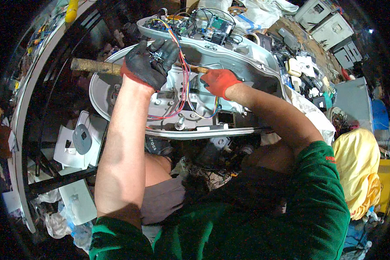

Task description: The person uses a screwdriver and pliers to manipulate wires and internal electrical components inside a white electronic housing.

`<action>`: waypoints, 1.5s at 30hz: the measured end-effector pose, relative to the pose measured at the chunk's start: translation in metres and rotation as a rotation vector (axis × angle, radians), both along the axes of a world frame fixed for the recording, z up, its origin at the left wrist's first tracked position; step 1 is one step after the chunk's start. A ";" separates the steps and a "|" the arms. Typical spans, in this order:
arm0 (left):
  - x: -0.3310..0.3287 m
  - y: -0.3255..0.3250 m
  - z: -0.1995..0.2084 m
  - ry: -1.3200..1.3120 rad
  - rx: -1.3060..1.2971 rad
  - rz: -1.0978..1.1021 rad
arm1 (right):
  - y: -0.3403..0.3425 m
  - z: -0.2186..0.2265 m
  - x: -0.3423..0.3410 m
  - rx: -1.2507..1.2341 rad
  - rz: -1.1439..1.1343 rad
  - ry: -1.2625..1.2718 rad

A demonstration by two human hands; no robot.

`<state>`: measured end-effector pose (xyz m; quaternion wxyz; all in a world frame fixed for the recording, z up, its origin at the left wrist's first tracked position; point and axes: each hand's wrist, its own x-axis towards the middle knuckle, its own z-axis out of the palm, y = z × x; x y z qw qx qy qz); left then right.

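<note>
My left hand point(151, 65), in a black and red work glove, is turned palm up with its fingers curled round a small heap of metal screws point(156, 56). It is over the left part of a large grey plastic casing point(264, 93), open like a tub. My right hand point(221, 82), in a red glove, is closed above the casing's inside; what its fingers hold, if anything, is hidden. Coloured wires point(186, 82) run between the hands, from the upper shell down into the casing. A wooden stick point(95, 67) lies across the casing, partly behind my left hand.
A second shell point(147, 31) with a circuit board point(221, 31) and cables is at the far side. Piled parts point(299, 69) are at the right, near a yellow cloth sack point(355, 169). White plastic covers point(71, 145) and a dark metal frame point(56, 182) stand at the left.
</note>
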<state>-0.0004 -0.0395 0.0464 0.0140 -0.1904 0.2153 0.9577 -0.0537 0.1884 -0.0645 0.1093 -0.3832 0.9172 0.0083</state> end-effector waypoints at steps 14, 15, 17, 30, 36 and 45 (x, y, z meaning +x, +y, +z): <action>-0.001 0.004 -0.003 0.059 -0.095 -0.007 | 0.018 -0.001 -0.001 -0.130 0.151 -0.013; -0.001 0.001 -0.003 0.062 -0.102 -0.008 | 0.017 -0.001 0.000 -0.138 0.168 -0.004; -0.001 -0.001 -0.004 0.051 -0.087 -0.003 | 0.015 0.002 0.000 -0.089 0.203 -0.018; -0.003 0.000 -0.004 0.049 -0.015 -0.049 | 0.025 -0.007 -0.008 -0.157 0.212 -0.046; -0.002 0.002 -0.005 0.057 -0.066 -0.034 | 0.022 0.004 0.000 -0.123 0.065 -0.089; -0.003 0.000 -0.006 0.055 -0.018 -0.053 | 0.018 0.005 0.001 -0.055 0.314 0.002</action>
